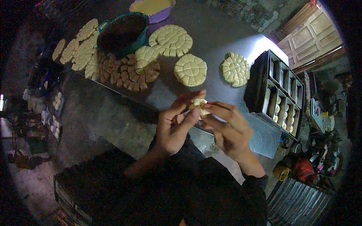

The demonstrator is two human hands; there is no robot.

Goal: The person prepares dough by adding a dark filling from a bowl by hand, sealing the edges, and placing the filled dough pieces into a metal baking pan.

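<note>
Between both hands, above the table's near edge, is a small piece of pale dough (pixel 200 105). My left hand (pixel 173 126) has its thumb and fingers closed on the dough's left side. From the other side my right hand (pixel 230 128) pinches it with thumb and fingertips. Just beyond the hands lies a round of pale dough scored into pieces (pixel 190 70). A second cut dough round (pixel 235 69) lies farther right, and a larger stack of cut dough (pixel 171 40) sits behind. Brown cut pieces (pixel 139 75) are spread to the left.
A dark green basin (pixel 122 34) with dark contents stands at the table's far left, with a purple basin (pixel 154 9) behind it. More cut dough (pixel 83 49) lies left. At right, black divided baking pans (pixel 281 90) hold several dough balls (pixel 284 113). The metal table (pixel 222 34) reaches back.
</note>
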